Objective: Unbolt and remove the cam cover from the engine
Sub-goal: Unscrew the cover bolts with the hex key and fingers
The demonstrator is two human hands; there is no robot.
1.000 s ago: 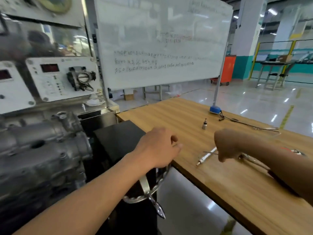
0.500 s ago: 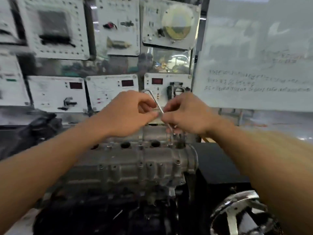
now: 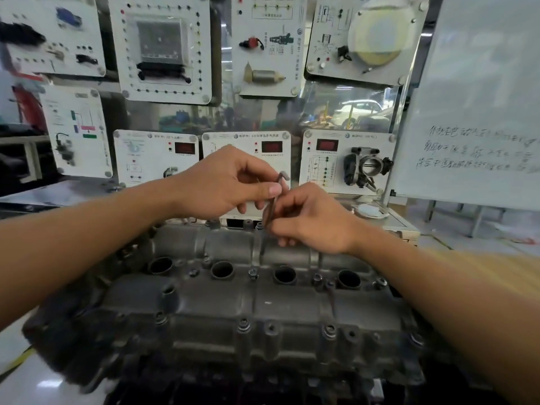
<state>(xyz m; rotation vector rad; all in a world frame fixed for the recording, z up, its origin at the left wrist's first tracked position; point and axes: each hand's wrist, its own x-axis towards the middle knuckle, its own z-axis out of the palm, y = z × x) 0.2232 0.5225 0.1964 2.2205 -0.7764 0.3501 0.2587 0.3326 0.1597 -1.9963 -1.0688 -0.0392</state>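
- Standing nearly upright over the engine, the hex key has its long arm running top to bottom, leaning slightly left toward the lower end; the short bent arm is at the top and points right.
- Its lower tip points down at the rear ridge of the cam cover, just behind a small bolt; whether the tip touches metal cannot be told.
- The left hand pinches the key just below the bend, thumb pressed against the shaft, fingers curled behind it.
- The right hand grips the shaft lower down, fingertips closed on it from the right side.
- The cam cover lies with its long axis left to right, sitting on the engine, with a row of four round plug wells along its middle.
- White training panels hang behind, and a whiteboard stands at right.
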